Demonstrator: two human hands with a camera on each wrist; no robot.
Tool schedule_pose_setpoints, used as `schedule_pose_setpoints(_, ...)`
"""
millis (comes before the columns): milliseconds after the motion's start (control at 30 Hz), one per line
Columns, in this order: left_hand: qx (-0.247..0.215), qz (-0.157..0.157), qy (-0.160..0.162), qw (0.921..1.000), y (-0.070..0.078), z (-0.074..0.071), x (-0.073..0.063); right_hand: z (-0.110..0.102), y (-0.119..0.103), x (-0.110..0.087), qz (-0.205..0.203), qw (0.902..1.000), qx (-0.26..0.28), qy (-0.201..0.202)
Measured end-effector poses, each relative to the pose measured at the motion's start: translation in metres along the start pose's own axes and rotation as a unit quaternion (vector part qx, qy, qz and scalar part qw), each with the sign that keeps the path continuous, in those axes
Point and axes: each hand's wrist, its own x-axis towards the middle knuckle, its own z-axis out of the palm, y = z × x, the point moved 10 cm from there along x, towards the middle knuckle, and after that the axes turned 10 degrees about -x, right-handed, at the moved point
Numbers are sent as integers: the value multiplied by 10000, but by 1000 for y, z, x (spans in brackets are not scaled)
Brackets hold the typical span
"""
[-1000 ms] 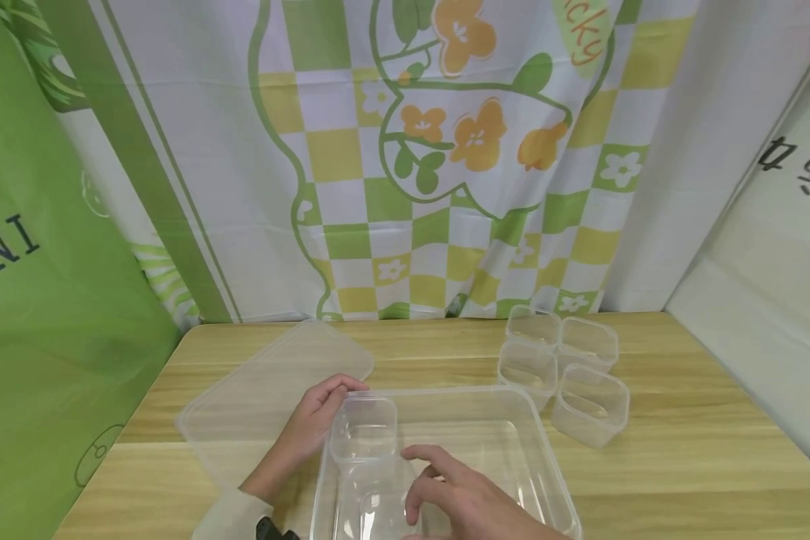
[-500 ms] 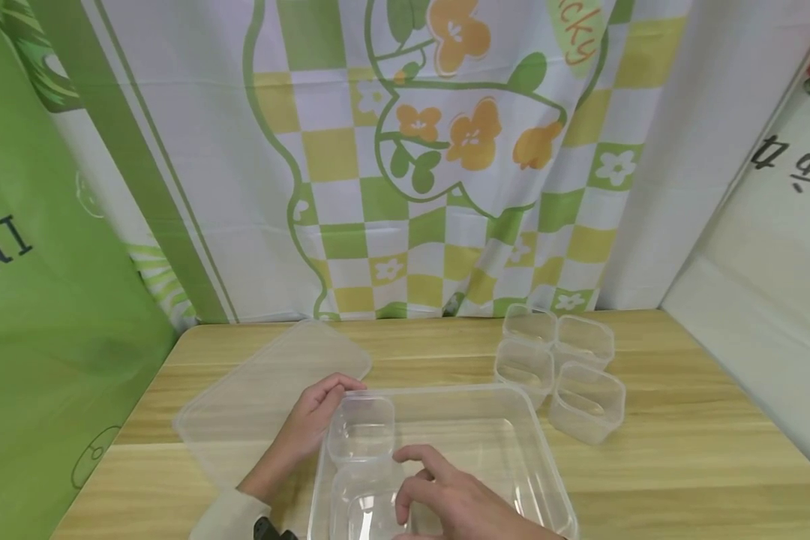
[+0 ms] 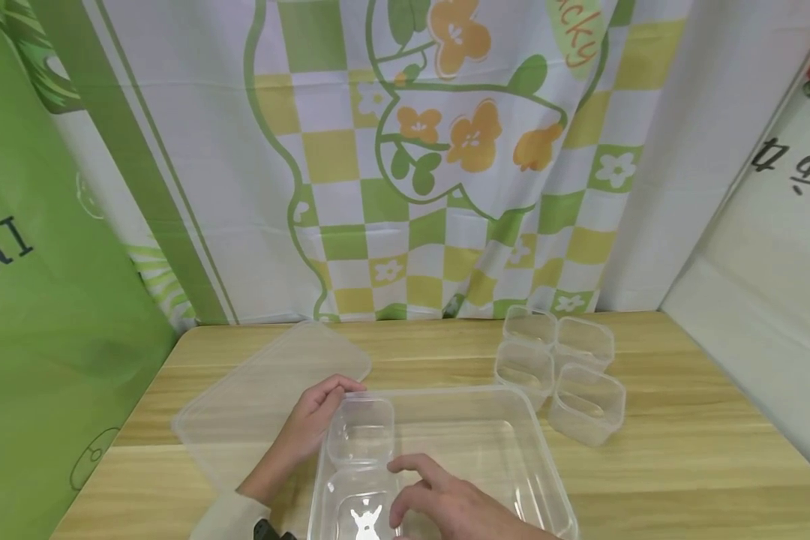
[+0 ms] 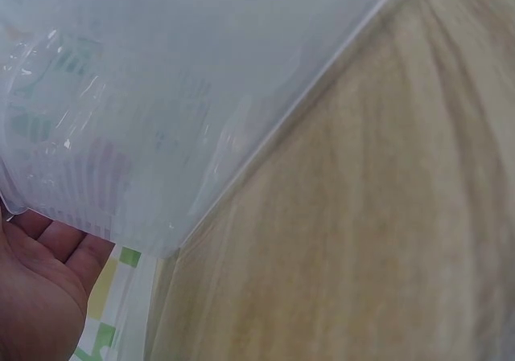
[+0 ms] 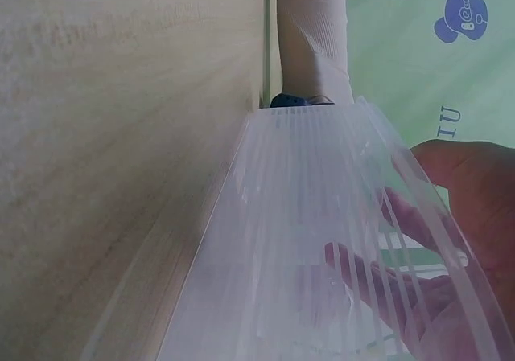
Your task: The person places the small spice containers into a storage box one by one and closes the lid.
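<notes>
In the head view a large clear plastic box (image 3: 553,480) stands at the table's front, holding two small clear containers along its left side. My left hand (image 3: 320,412) holds the box's back left corner, its fingers (image 4: 60,236) bent round behind the wall in the left wrist view. The back small container (image 3: 362,435) sits in that corner, the front small container (image 3: 358,499) right behind it toward me. Over the box, my right hand (image 3: 452,502) is spread with fingers bent, fingertips at the front container's right side. In the right wrist view its fingers (image 5: 378,289) show through the box wall.
Several more small clear containers (image 3: 587,405) stand grouped beyond the box's back right corner. A flat clear lid (image 3: 263,382) lies on the wooden table (image 3: 675,450) at the left, partly under my left forearm. Patterned curtains (image 3: 405,247) hang behind the table.
My right hand has moved slightly left, and the front small container has slid left against the box's side, in line with the back one. The left hand stays at the corner.
</notes>
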Motion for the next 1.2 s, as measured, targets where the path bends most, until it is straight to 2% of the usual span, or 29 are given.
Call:
schedule_pose_setpoints(433,2,128,48,9999,2,-1,0,0,-2,1,-102,9992,-395,39)
schedule_pose_setpoints(767,45,111,75,9999,2,-1,-1,2,3,-1,284,9990,-310,-152)
schedule_pose_setpoints(867,64,93,102,9999,1,-1,-1,0,2,-2,325,9987,-387,-91)
schedule_pose_setpoints(1100,100,86,146,9998,2,-2,-1,-13,-8,1,37,9962,-831,248)
schedule_pose_setpoints(1200,106,92,128,9998,3,-1,-1,-21,-9,0,156,9937,-1056,336)
